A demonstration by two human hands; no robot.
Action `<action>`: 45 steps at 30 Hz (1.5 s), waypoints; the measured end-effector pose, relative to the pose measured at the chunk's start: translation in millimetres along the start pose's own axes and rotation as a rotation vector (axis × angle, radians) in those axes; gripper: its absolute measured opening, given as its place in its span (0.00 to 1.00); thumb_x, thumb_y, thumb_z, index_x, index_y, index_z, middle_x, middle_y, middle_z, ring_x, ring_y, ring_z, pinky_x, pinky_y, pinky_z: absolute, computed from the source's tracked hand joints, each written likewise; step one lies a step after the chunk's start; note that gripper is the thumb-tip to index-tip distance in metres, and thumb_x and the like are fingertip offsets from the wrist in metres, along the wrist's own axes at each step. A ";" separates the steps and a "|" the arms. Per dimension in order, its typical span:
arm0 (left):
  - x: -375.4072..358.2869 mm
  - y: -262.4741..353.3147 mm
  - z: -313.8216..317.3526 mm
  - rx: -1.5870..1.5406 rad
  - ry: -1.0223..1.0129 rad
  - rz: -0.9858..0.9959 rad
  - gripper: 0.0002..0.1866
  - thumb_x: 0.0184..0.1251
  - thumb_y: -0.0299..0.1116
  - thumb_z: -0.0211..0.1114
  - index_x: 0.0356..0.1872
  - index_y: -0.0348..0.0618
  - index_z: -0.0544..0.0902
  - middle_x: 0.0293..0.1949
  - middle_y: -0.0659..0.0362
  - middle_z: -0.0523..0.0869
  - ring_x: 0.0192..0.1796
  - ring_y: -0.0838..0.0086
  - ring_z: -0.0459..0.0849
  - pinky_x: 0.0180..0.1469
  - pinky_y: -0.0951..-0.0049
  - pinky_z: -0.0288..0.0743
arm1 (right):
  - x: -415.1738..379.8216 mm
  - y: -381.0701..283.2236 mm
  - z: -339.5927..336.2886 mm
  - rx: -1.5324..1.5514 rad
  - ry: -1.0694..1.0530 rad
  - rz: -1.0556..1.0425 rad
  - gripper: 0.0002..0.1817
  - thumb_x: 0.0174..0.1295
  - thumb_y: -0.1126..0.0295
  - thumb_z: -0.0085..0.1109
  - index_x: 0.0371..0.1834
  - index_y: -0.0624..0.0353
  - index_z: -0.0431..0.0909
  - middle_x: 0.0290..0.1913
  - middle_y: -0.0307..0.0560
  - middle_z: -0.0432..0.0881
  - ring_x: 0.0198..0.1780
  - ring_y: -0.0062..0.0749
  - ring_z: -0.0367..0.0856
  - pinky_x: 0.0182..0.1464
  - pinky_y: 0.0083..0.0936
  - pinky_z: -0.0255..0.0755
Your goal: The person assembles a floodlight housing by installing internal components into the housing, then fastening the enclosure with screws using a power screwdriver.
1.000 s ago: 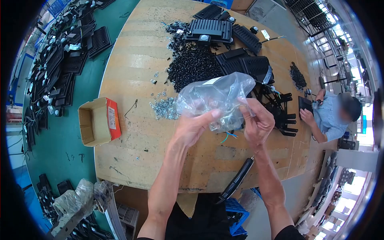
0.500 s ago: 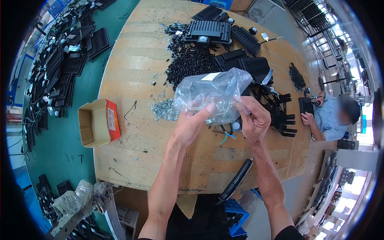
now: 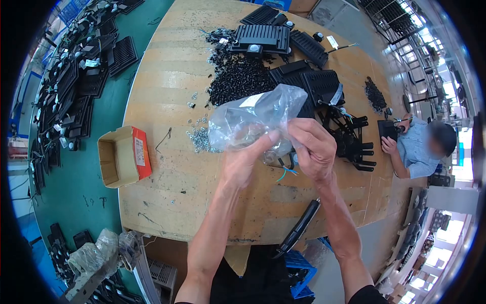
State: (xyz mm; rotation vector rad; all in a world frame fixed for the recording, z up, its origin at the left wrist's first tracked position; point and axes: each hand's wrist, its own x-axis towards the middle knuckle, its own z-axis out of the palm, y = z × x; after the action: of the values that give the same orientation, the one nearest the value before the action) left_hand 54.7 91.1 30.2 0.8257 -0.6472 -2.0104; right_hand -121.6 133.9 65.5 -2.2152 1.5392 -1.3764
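Note:
A clear plastic bag point(image 3: 255, 114) with a white label is held up above the wooden table. My left hand point(image 3: 245, 159) grips its lower left part, thumb across the front. At the bag's right side, my right hand point(image 3: 313, 147) pinches the plastic between thumb and fingers. Small shapes show through the film near my left thumb, too blurred to name. Behind the bag lie a heap of black screws point(image 3: 238, 81) and a scatter of small metal nuts or washers point(image 3: 201, 141).
Black finned lamp housings point(image 3: 261, 38) and black brackets point(image 3: 354, 144) lie beyond the bag. An open cardboard box point(image 3: 119, 157) stands left; a black electric screwdriver point(image 3: 298, 230) lies at the near edge. A co-worker point(image 3: 417, 144) handles a black part at right. More housings cover the green bench point(image 3: 114, 109).
Both hands have shifted slightly left with the bag. The bag has changed shape, its right upper corner now pulled up and in. The co-worker's hands have barely moved.

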 end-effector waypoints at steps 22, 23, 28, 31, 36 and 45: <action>4.6 3.8 -0.7 -0.246 -0.087 0.188 0.08 0.75 0.25 0.69 0.50 0.36 0.85 0.60 0.50 0.86 0.63 0.66 0.85 0.71 0.59 0.75 | 9.3 -15.6 12.2 0.279 0.326 0.593 0.09 0.75 0.73 0.70 0.51 0.68 0.90 0.35 0.30 0.85 0.34 0.09 0.76 0.36 0.12 0.70; 6.1 3.5 -7.6 -0.380 -0.240 0.160 0.09 0.76 0.24 0.66 0.53 0.35 0.85 0.64 0.48 0.84 0.67 0.65 0.82 0.74 0.57 0.72 | 10.3 -15.3 11.2 0.284 0.299 0.584 0.09 0.75 0.72 0.70 0.50 0.68 0.90 0.34 0.30 0.84 0.34 0.09 0.75 0.36 0.12 0.69; 12.5 11.1 -8.4 -0.452 -0.327 0.048 0.11 0.78 0.25 0.62 0.56 0.35 0.84 0.62 0.49 0.86 0.66 0.65 0.84 0.74 0.56 0.73 | 18.0 -10.4 5.0 0.263 0.297 0.577 0.10 0.75 0.70 0.70 0.51 0.67 0.90 0.32 0.30 0.84 0.32 0.09 0.75 0.34 0.12 0.69; 28.5 7.0 -25.2 -0.188 -0.207 0.181 0.19 0.82 0.26 0.61 0.67 0.29 0.80 0.56 0.49 0.91 0.56 0.71 0.90 0.61 0.68 0.82 | 32.2 -4.3 -4.1 0.303 0.320 0.650 0.12 0.77 0.65 0.68 0.47 0.65 0.89 0.31 0.35 0.87 0.27 0.14 0.80 0.30 0.16 0.73; 11.9 15.4 -20.7 0.241 -0.145 0.299 0.20 0.80 0.22 0.59 0.69 0.37 0.83 0.60 0.53 0.91 0.61 0.69 0.88 0.62 0.69 0.80 | 52.6 27.7 -21.0 0.645 0.266 0.892 0.14 0.77 0.60 0.66 0.44 0.62 0.87 0.29 0.41 0.88 0.21 0.22 0.81 0.25 0.19 0.75; 4.7 42.6 2.9 1.378 -0.381 0.948 0.13 0.65 0.21 0.72 0.51 0.35 0.88 0.52 0.54 0.89 0.65 0.56 0.79 0.70 0.55 0.72 | 79.2 18.9 -20.9 0.685 0.070 0.991 0.14 0.73 0.59 0.71 0.36 0.59 0.85 0.25 0.37 0.84 0.19 0.18 0.79 0.22 0.18 0.72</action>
State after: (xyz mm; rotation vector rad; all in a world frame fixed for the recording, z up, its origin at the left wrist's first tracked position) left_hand 72.2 65.9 60.2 0.5900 -2.2239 -0.6336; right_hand -143.9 70.0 115.4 -0.8104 1.5005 -1.3064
